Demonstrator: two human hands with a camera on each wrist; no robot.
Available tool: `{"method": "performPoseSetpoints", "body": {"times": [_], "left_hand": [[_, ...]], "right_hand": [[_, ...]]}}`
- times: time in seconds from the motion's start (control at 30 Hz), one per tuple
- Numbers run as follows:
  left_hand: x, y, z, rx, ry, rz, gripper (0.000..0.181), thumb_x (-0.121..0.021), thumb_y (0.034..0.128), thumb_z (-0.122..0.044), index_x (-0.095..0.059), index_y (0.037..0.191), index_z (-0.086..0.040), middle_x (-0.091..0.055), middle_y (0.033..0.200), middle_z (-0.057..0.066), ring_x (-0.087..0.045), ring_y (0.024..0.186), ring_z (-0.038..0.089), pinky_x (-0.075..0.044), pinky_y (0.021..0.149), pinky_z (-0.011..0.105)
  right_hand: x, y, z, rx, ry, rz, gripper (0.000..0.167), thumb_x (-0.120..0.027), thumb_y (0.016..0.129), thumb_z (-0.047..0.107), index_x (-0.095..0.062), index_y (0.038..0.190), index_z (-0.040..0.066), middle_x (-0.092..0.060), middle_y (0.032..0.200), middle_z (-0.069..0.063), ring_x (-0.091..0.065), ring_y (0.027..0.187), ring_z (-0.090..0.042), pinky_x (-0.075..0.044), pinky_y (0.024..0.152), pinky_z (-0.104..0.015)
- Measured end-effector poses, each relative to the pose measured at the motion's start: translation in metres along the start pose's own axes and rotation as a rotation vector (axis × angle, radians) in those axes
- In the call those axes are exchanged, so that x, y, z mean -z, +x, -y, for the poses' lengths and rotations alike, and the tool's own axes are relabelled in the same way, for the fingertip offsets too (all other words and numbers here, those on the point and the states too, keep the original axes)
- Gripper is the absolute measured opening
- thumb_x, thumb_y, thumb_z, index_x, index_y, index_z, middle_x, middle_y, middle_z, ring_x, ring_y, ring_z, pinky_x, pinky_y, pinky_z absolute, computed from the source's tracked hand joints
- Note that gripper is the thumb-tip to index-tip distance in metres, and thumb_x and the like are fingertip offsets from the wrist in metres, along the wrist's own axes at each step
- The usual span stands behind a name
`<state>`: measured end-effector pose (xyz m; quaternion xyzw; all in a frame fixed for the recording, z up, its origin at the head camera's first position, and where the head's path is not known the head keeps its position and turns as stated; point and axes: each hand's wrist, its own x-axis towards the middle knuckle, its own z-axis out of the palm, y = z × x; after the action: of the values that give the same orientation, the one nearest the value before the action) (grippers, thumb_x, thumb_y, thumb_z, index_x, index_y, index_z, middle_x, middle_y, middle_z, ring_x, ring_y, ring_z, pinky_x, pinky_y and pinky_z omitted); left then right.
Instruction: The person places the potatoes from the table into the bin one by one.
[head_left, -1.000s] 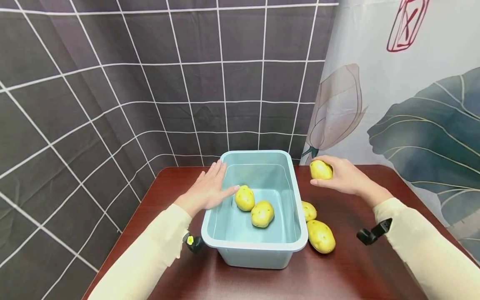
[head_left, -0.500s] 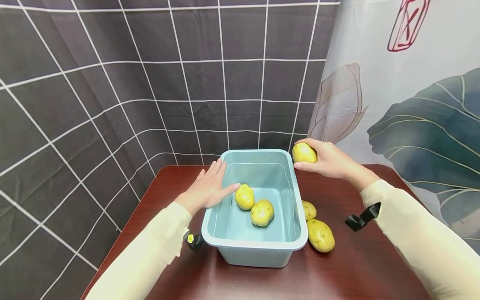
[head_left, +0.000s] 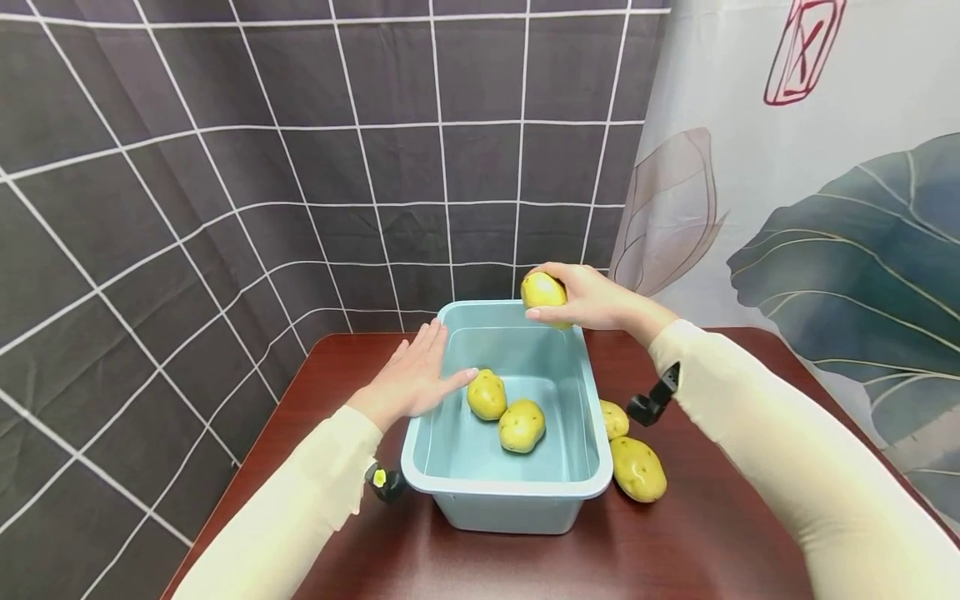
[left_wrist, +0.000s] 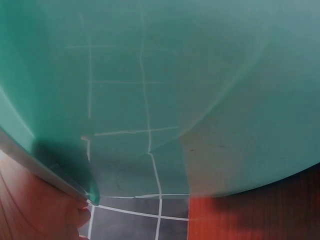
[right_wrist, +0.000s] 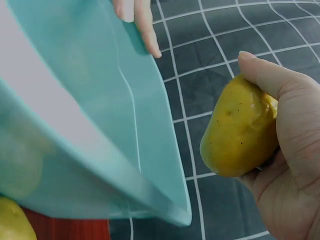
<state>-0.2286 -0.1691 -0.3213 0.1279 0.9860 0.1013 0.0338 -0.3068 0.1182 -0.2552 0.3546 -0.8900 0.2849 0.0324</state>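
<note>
A yellow potato [head_left: 543, 292] is gripped by my right hand [head_left: 588, 297], above the far rim of a light blue plastic tub [head_left: 507, 489]. The right wrist view shows the thumb and fingers around that potato [right_wrist: 240, 127]. My left hand [head_left: 408, 377] rests on the tub's left rim with fingers straight and thumb reaching over the inside. On the tub floor lie two more potatoes, one on the left [head_left: 487, 395] and one nearer me [head_left: 522, 426]. In the left wrist view, part of the left hand [left_wrist: 37, 202] shows beside the tub wall [left_wrist: 135, 100].
Outside the tub's right wall, a small potato [head_left: 615, 419] and a larger potato [head_left: 638, 470] lie on the red-brown table [head_left: 720, 533]. A dark checked curtain [head_left: 390, 167] hangs behind and to the left. A white printed curtain [head_left: 690, 92] hangs at the right.
My right hand has carried its potato leftward and up, from beside the tub to over its far rim. The left hand and the other potatoes have stayed in place.
</note>
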Motion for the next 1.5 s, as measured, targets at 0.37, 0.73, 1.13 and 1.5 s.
{"method": "performPoseSetpoints", "body": {"times": [0.37,0.73,1.13,1.5], "left_hand": [[0.0,0.0,0.0,-0.003,0.003,-0.002,0.1,-0.033,0.0874,-0.075,-0.006,0.155,-0.007,-0.002,0.161,0.009,0.0,0.147,0.026,-0.011,0.116,0.051],[-0.001,0.001,0.001,-0.015,-0.003,-0.01,0.101,-0.032,0.0872,-0.076,-0.006,0.155,-0.006,-0.003,0.161,0.01,-0.001,0.147,0.026,-0.011,0.116,0.051],[-0.003,-0.002,-0.004,-0.012,0.011,-0.015,0.099,-0.033,0.0879,-0.075,-0.01,0.155,-0.006,-0.005,0.161,0.01,-0.004,0.147,0.027,-0.013,0.115,0.051],[-0.004,0.001,-0.001,-0.002,0.028,-0.034,0.1,-0.034,0.0872,-0.076,-0.007,0.155,-0.007,-0.005,0.161,0.01,-0.004,0.147,0.027,-0.015,0.115,0.051]], "right_hand": [[-0.02,0.039,0.015,-0.004,0.044,0.057,0.054,-0.072,0.082,0.044,-0.057,0.124,0.013,-0.061,0.092,-0.002,-0.057,0.082,-0.019,-0.047,0.075,-0.034],[-0.042,0.063,0.02,-0.035,0.107,0.069,0.056,-0.071,0.082,0.047,-0.056,0.126,0.015,-0.062,0.093,-0.002,-0.058,0.084,-0.018,-0.048,0.075,-0.033],[-0.083,0.066,0.017,-0.116,0.268,0.104,0.063,-0.077,0.077,0.048,-0.057,0.129,0.017,-0.062,0.1,-0.001,-0.057,0.088,-0.019,-0.049,0.073,-0.034],[-0.09,0.067,0.011,-0.131,0.236,0.154,0.065,-0.076,0.077,0.048,-0.057,0.128,0.012,-0.062,0.099,-0.001,-0.057,0.09,-0.019,-0.047,0.079,-0.033]]}}
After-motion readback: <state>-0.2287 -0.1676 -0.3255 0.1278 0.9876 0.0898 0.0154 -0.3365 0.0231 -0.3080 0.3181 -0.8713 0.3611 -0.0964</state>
